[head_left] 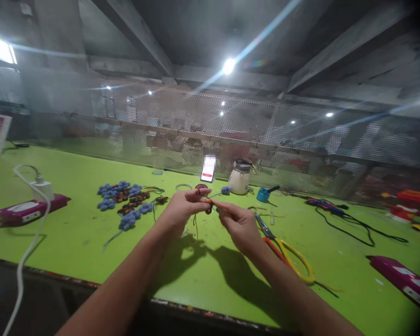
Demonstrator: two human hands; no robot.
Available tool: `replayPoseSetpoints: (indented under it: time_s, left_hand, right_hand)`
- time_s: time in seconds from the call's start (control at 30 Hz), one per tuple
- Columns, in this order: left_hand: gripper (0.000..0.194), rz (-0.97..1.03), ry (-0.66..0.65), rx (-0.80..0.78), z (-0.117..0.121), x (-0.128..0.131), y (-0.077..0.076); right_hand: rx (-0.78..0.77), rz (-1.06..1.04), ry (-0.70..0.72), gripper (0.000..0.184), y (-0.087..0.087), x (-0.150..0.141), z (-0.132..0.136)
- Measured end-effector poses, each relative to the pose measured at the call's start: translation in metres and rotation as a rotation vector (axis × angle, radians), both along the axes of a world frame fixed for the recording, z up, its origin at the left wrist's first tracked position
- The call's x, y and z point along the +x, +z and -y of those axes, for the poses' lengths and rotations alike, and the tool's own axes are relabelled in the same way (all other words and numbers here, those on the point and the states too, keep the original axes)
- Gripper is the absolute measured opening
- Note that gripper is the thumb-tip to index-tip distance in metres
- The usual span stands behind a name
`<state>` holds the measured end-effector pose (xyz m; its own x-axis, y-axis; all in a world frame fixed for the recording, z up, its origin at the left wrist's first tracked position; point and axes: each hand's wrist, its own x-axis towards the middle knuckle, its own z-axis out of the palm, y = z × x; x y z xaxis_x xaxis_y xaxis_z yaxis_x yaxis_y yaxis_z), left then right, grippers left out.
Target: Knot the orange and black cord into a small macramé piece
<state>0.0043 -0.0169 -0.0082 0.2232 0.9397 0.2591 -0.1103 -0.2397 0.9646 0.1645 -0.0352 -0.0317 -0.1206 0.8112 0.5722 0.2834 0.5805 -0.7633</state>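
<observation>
Above the green table my left hand (182, 210) is closed in a pinch on a small brown and orange piece of cord work (209, 208). Loose thread ends (196, 226) dangle below it. My right hand (240, 226) meets it from the other side, thumb and finger pressed together at its edge; what they grip is too small to make out. Scissors (273, 237) with yellow and orange handles lie beside my right forearm. To the left rest several blue knotted cord flowers (129, 219) and brown-orange ones (135, 201). A reddish-brown bundle (200, 187) shows just behind my left fingers.
Behind my hands a lit phone (207, 169) leans near a perforated metal screen (182, 116), beside a cream jar (240, 179) and a blue pot (263, 195). Purple power strips (31, 210) sit at both sides, a white cable (38, 233) at left. Dark cords (350, 221) lie right.
</observation>
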Motion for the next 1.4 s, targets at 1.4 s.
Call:
replayPoseSetpoints:
  time_s: [1.4]
  left_hand:
    - [0.054, 0.007, -0.138, 0.050, -0.012, -0.013, -0.002]
  right_hand:
    - [-0.405, -0.047, 0.235, 0.046, 0.016, 0.012, -0.001]
